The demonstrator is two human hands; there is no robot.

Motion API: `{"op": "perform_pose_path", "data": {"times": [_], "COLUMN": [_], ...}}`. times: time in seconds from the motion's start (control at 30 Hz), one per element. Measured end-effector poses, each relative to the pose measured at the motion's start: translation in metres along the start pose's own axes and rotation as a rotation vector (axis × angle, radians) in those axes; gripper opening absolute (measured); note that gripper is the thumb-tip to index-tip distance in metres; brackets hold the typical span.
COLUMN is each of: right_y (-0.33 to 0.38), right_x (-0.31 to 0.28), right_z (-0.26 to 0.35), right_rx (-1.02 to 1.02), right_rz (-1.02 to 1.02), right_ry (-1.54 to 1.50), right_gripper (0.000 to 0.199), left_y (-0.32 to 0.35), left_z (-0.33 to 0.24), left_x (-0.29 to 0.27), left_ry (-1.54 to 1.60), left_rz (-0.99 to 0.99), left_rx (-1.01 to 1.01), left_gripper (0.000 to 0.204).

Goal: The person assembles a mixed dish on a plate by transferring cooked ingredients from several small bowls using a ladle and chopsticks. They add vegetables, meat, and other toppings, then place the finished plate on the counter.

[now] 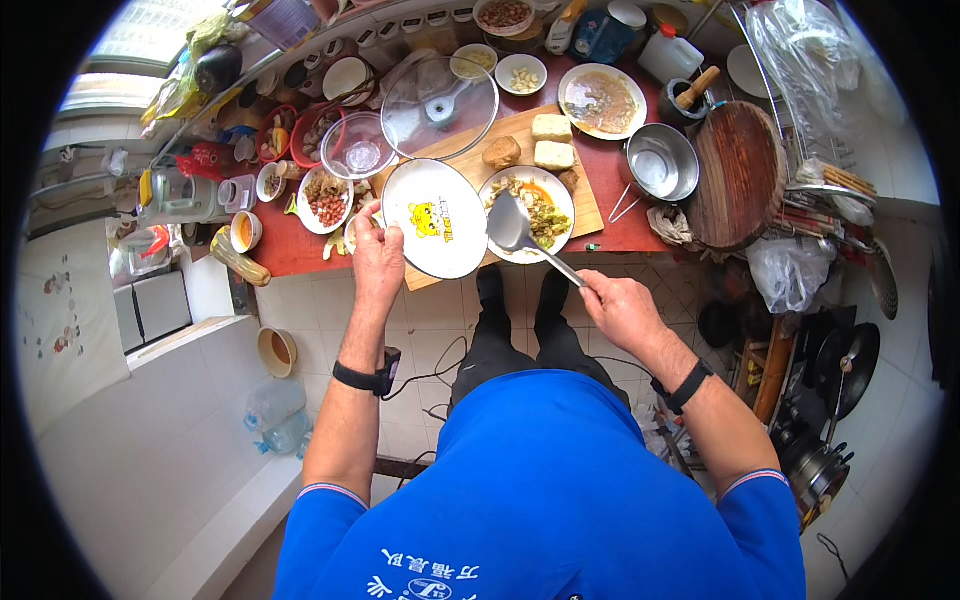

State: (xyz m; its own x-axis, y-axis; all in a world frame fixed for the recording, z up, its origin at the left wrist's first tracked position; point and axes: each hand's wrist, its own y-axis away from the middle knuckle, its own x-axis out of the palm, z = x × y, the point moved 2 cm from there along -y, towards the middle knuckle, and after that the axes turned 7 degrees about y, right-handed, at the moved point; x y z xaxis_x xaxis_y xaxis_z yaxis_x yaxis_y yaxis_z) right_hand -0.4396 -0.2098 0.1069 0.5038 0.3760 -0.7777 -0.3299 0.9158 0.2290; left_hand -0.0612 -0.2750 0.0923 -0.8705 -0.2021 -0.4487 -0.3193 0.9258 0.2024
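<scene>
My left hand (pixel 380 258) grips the near left edge of a white plate (pixel 408 200) with a yellow cartoon animal printed in its middle. No food shows on that plate. My right hand (pixel 620 308) is closed round the handle of a metal ladle (pixel 509 222). The ladle's head lies over the left part of a second plate (pixel 569 215), which holds mixed cooked vegetables (pixel 545 218) in orange oil. This second plate rests on a wooden cutting board (pixel 592 200). Behind it are two pale tofu-like blocks (pixel 553 155) and a brown lump (pixel 501 152).
A glass lid (pixel 440 105) and clear bowl (pixel 358 145) stand beyond the plates. Diced pink food fills a bowl (pixel 326 203) at left. To the right are a metal pot (pixel 661 165), a mortar (pixel 684 104) and a thick round chopping block (pixel 738 175). The red counter's front edge runs before me.
</scene>
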Motion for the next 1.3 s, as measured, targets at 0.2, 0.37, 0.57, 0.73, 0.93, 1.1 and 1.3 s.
{"op": "perform_pose_path", "data": {"times": [0.2, 0.37, 0.57, 0.73, 0.93, 1.1, 1.3], "right_y": [0.0, 0.009, -0.003, -0.008, -0.018, -0.016, -0.012], "right_x": [-0.014, -0.013, 0.031, 0.032, 0.013, 0.019, 0.024], "right_z": [-0.013, 0.001, -0.045, -0.062, -0.052, -0.056, -0.061], "right_rx": [0.129, -0.077, 0.075, -0.058, -0.168, -0.17, -0.095], "right_rz": [0.117, -0.124, 0.093, -0.062, -0.095, -0.04, -0.046], "right_ry": [0.04, -0.259, 0.06, 0.016, -0.008, -0.014, 0.028], "right_gripper": [0.02, 0.024, 0.017, 0.019, 0.028, 0.02, 0.021], "left_y": [0.002, 0.004, 0.029, 0.051, 0.084, 0.103, 0.103], "left_z": [0.006, 0.023, 0.036, 0.035, 0.034, 0.03, 0.03], "left_x": [-0.016, -0.041, -0.064, -0.069, -0.078, -0.079, -0.074], "left_ry": [-0.002, 0.099, 0.125, 0.201, 0.236, 0.302, 0.247], "left_rz": [-0.071, -0.146, -0.206, -0.296, -0.371, -0.405, -0.351], "left_rx": [-0.021, -0.077, -0.131, -0.146, -0.222, -0.233, -0.252], "left_gripper": [0.05, 0.048, 0.052, 0.053, 0.053, 0.053, 0.051]}}
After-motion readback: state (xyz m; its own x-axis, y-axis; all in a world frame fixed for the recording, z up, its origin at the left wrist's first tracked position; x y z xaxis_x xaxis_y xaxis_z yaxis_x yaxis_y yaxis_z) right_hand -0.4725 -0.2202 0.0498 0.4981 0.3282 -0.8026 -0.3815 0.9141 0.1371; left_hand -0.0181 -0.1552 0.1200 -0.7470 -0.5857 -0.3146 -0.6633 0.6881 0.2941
